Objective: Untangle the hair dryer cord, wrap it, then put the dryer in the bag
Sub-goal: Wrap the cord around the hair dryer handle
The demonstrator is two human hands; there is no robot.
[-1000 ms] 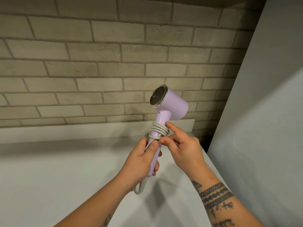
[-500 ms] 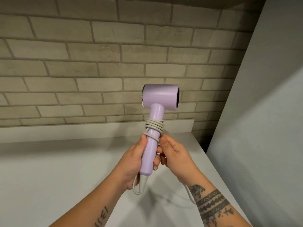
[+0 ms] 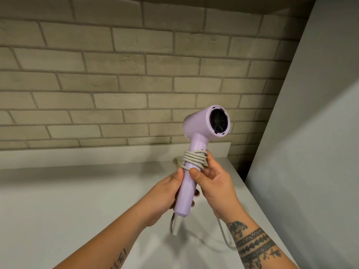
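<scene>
Up above the counter [image 3: 77,200], left hand [image 3: 165,197] and right hand [image 3: 215,183] tight around the hair dryer [image 3: 200,123], wall [image 3: 310,133] close rightward.

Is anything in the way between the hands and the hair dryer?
Nothing visible: the left hand grips the hair dryer by its handle, and the right hand holds the cord against it. No bag is in view.

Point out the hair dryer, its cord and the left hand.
hair dryer [image 3: 200,123], head view, on the lilac barrel.
cord [image 3: 194,159], head view, on the grey coils round the handle.
left hand [image 3: 165,197], head view, on its back.
</scene>
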